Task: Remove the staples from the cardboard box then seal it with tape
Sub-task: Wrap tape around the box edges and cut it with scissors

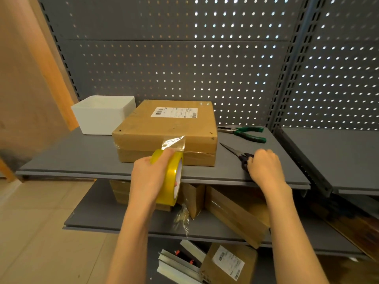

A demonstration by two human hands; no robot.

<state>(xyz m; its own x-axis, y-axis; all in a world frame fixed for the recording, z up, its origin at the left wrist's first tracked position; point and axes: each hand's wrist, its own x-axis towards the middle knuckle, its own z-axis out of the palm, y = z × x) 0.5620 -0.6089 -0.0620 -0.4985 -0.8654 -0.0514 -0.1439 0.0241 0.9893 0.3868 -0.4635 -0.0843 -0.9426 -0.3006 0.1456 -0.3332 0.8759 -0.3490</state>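
Yellow packing tape roll [169, 177] sits in your left hand [150, 177], fingers wrapped round its rim and a fingertip showing through the core. From that grip a clear strip of tape [174, 142] runs up and away onto the front edge and top of the cardboard box [166, 130], which lies flat on the grey shelf [82, 158] just beyond your knuckles. A white shipping label [174, 112] is stuck on the far part of the box top, and small dark holes show near its corners.

Your right hand [264, 167] is off to the right of the roll, curled over the black handles of the scissors [238, 153]; their blades lie on the shelf and point away to the left, toward the box's right side but short of it. Beyond that hand, green-handled pliers [246, 133] rest on the shelf, apart from the scissors.

Past your left hand and further left, a white bin [102, 116] stands beside the box's far left corner. Below both grips, the lower shelf [98, 218] holds more cardboard boxes [235, 216] and a crumpled scrap of clear tape [181, 219].
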